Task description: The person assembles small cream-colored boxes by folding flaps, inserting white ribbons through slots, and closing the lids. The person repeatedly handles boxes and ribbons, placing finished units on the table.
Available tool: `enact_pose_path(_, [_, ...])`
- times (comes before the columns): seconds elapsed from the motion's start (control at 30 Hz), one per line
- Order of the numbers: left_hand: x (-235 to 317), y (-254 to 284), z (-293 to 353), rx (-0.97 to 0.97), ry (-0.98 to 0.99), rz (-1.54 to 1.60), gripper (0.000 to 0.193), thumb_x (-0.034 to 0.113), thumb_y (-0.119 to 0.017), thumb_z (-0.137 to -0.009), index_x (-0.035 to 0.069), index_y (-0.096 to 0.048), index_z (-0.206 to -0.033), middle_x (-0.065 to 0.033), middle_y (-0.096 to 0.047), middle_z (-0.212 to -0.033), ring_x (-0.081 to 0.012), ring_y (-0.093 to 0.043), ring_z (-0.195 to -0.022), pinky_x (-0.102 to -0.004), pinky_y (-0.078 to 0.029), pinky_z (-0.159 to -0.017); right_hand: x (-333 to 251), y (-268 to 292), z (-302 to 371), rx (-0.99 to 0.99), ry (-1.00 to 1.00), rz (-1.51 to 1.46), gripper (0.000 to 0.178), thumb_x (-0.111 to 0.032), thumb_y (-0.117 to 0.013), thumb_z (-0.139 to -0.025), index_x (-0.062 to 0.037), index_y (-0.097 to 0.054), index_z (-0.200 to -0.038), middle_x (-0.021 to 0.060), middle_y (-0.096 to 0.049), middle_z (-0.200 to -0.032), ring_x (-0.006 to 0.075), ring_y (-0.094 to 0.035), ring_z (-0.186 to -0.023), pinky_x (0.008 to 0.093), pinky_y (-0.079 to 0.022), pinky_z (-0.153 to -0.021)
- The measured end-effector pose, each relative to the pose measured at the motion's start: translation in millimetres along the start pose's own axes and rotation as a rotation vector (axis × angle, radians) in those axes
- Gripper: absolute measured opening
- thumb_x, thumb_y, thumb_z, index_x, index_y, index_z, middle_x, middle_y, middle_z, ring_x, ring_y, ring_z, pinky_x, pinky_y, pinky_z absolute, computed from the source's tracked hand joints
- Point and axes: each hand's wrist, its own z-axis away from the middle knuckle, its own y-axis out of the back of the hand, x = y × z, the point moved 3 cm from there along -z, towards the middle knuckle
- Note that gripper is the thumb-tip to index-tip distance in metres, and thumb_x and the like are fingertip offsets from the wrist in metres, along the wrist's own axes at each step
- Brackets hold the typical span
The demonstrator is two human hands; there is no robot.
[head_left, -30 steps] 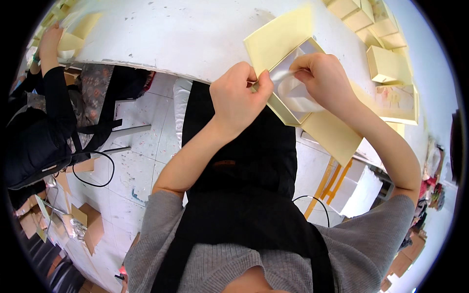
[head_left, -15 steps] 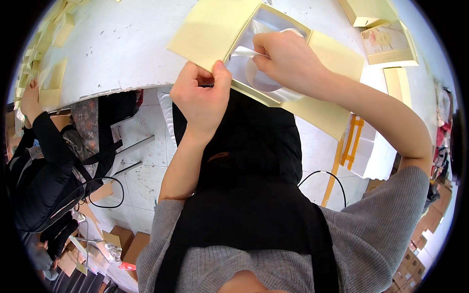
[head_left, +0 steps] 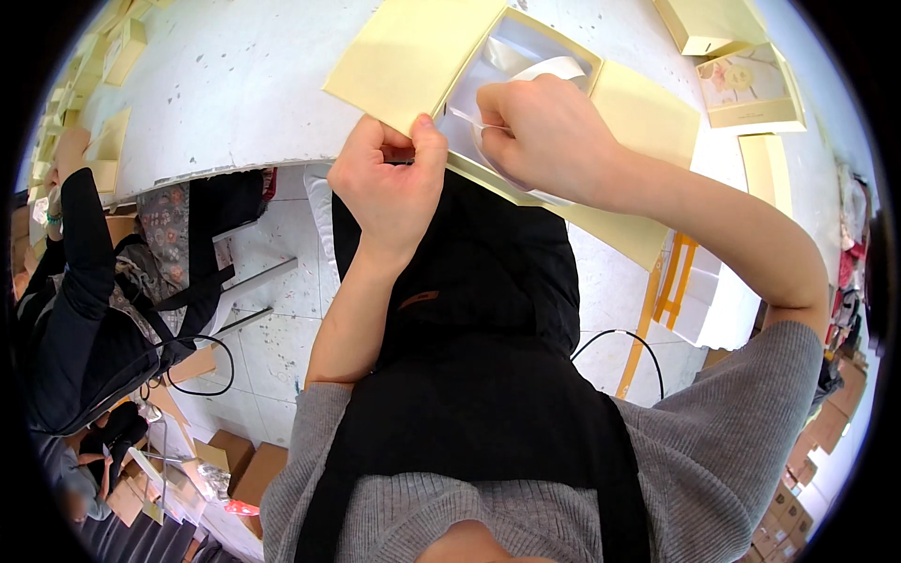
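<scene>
A pale yellow gift box lies on the white table, its two side flaps folded outward and its inside pale lavender. My left hand pinches the near corner of the left flap between thumb and fingers. Over the box's opening, my right hand is closed on a white satin ribbon. One stretch of the ribbon runs from my fingers toward the left wall, and another loops behind the hand. Part of the ribbon and the box floor are hidden under my right hand.
More yellow boxes stand at the right, one with a flower picture. At the left edge a co-worker's black sleeve reaches to other boxes. A white carton with orange tape stands below the table at the right.
My right hand has shifted slightly left and down with the ribbon, drawing its strand close. My left hand stays on the flap corner. The co-worker's arm has risen.
</scene>
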Motion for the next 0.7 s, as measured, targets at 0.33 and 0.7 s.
enact_pose_path(0.33, [-3.2, -2.5, 0.2, 0.006, 0.002, 0.031, 0.020, 0.006, -0.070, -0.078, 0.002, -0.055, -0.065, -0.0042, -0.060, -0.057, -0.0115, -0.059, -0.050, -0.0248, -0.049, -0.050, 0.4, 0.0, 3.1, -0.014, -0.045, -0.171, 0.016, -0.010, -0.056, -0.076, 0.0003, -0.055, -0.064, 0.0116, -0.057, -0.051, 0.0217, -0.057, -0.043, 0.0344, -0.045, -0.049])
enact_pose_path(0.7, [-1.7, -3.5, -1.3, 0.005, 0.018, 0.019, 0.022, 0.005, -0.071, -0.077, 0.002, -0.053, -0.063, -0.0048, -0.060, -0.057, -0.0112, -0.059, -0.050, -0.0248, -0.048, -0.050, 6.7, 2.1, -9.7, -0.209, -0.206, -0.380, 0.014, -0.006, -0.056, -0.079, 0.0039, -0.055, -0.070, 0.0132, -0.068, -0.068, 0.0158, -0.066, -0.061, 0.0291, -0.053, -0.053])
